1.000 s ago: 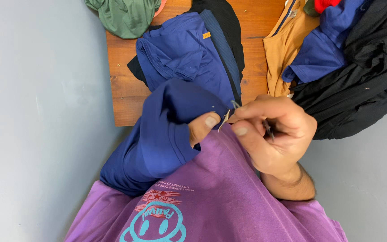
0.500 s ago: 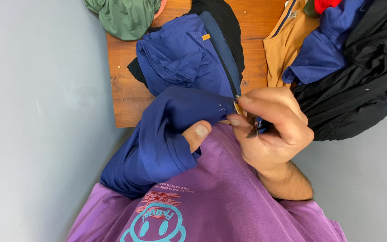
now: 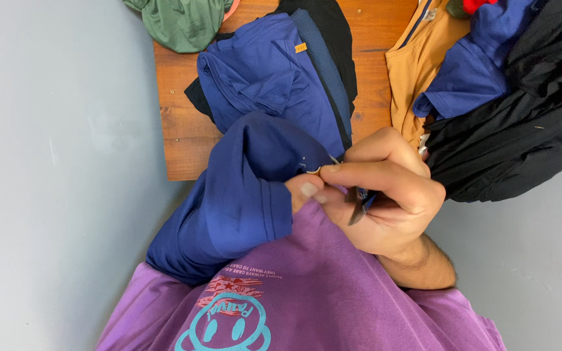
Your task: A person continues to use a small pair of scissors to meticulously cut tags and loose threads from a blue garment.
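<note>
Clothes heap on a wooden table point(image 3: 177, 146) above grey floor point(image 3: 47, 162).

Matt navy cloth garment point(image 3: 242, 195) is showing a smooth knit; the bench point(image 3: 180, 140) is looking like bare reddish wood; the small tool point(image 3: 358, 207) is glinting like metal.

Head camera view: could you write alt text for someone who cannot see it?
A right hand works small scissors at a navy blue garment that the left hand's thumb pinches, above a wooden table piled with clothes.
</note>
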